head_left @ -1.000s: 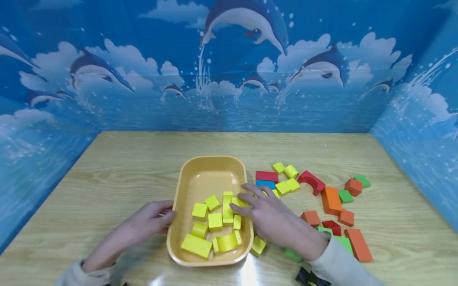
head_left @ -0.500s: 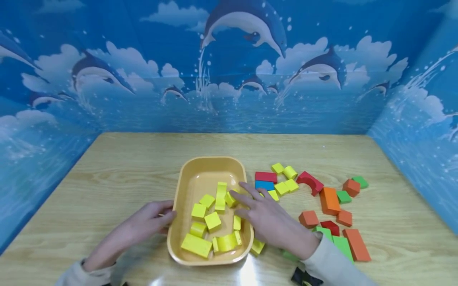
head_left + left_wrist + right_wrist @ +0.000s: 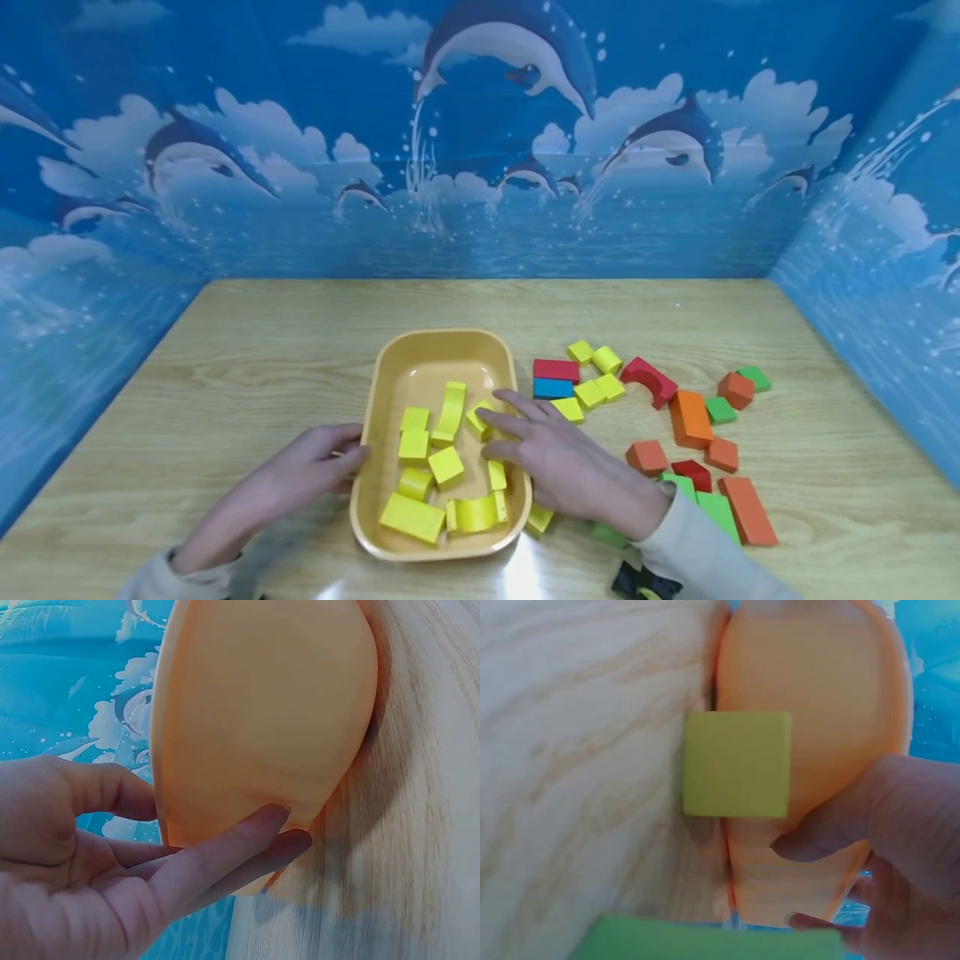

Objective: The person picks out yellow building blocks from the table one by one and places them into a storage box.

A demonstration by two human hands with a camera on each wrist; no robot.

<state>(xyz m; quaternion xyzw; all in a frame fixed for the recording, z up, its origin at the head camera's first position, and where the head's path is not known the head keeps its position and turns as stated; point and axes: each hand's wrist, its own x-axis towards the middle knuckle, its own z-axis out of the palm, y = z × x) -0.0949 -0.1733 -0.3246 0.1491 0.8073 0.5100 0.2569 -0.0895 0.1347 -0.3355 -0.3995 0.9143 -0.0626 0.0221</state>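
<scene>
A tan tray (image 3: 438,358) holds several yellow blocks in its near half. My left hand (image 3: 318,462) holds the tray's left side; in the left wrist view the thumb is at the rim and the fingers lie along the outer wall. Across the right rim, my right hand (image 3: 566,458) reaches in with spread fingers. A fingertip is right at a yellow block (image 3: 478,421). Left of that lies a long curved yellow block (image 3: 450,414), with a yellow cube (image 3: 414,445) beside it. In the right wrist view the thumb (image 3: 821,829) overlaps the tray's outer wall.
A yellow cube (image 3: 736,763) stands outside, close against the tray's right wall. Rightward on the wooden table (image 3: 277,350) lie a red block (image 3: 556,371), a blue block (image 3: 552,388), a red arch (image 3: 649,382), and several yellow, orange and green blocks. Dolphin-print backdrops surround the table.
Inside the tray, the long curved yellow block, the yellow block by my right fingertips and a cube farther left have shifted left. My right fingers stay over the rim; my left hand stays put.
</scene>
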